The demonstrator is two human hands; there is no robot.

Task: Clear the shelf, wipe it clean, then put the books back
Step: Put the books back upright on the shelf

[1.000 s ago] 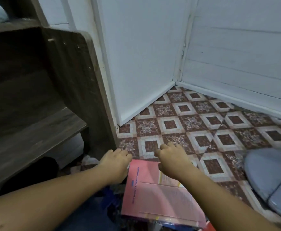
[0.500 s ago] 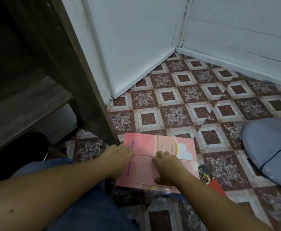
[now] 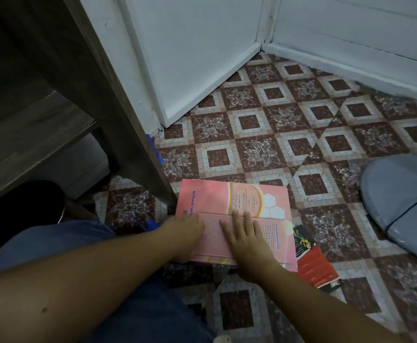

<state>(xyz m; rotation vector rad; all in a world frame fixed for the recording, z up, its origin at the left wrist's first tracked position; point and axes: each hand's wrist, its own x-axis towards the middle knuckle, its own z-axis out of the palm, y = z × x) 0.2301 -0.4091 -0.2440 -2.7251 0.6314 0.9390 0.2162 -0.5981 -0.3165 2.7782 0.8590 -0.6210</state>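
A stack of pink books (image 3: 234,201) lies flat on the tiled floor beside the dark wooden shelf unit (image 3: 37,134). My right hand (image 3: 245,237) lies flat on the top pink cover, fingers straight. At the stack's left edge my left hand (image 3: 185,232) touches it, fingers bent over the side; whether it grips is unclear. A red and black book (image 3: 313,263) pokes out from under the stack on the right. The shelf board holds nothing in the visible part.
The shelf's upright side panel (image 3: 118,100) stands just left of the books. White walls (image 3: 197,45) meet in a corner behind. A grey-blue cushion (image 3: 400,201) lies on the floor at right. My knee in blue jeans (image 3: 54,243) is at lower left.
The view tilted down toward the floor. My right hand went from curled to flat on the pink cover, and both hands now sit lower on the stack.
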